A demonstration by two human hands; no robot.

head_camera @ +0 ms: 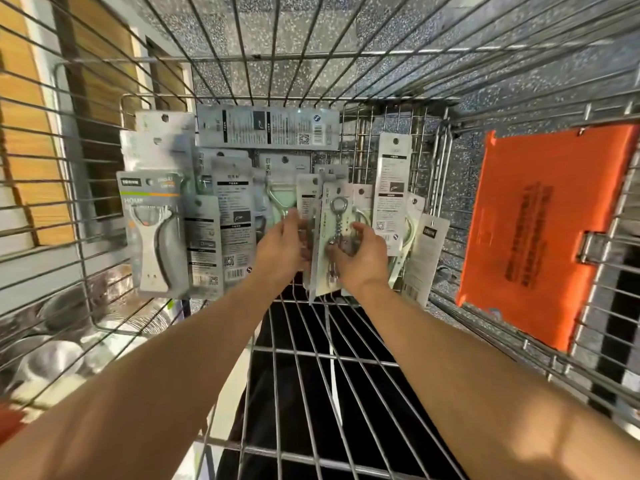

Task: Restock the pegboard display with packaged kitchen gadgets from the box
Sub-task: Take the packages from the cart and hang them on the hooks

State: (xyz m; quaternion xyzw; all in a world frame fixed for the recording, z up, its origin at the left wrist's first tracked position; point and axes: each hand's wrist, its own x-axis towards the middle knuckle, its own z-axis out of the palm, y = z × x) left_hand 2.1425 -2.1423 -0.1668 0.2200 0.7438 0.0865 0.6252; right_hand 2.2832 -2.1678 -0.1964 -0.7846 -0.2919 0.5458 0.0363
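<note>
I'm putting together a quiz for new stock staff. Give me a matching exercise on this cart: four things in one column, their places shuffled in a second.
Things
1. corkscrew pack
2. peeler pack
3. orange panel
4. long grey pack

Places
A. left edge of the pile
B. against the right wall of the cart
C. gripped by the right hand
D. lying crosswise at the pile's far end

Pairs: 1-C, 2-A, 3-B, 4-D
</note>
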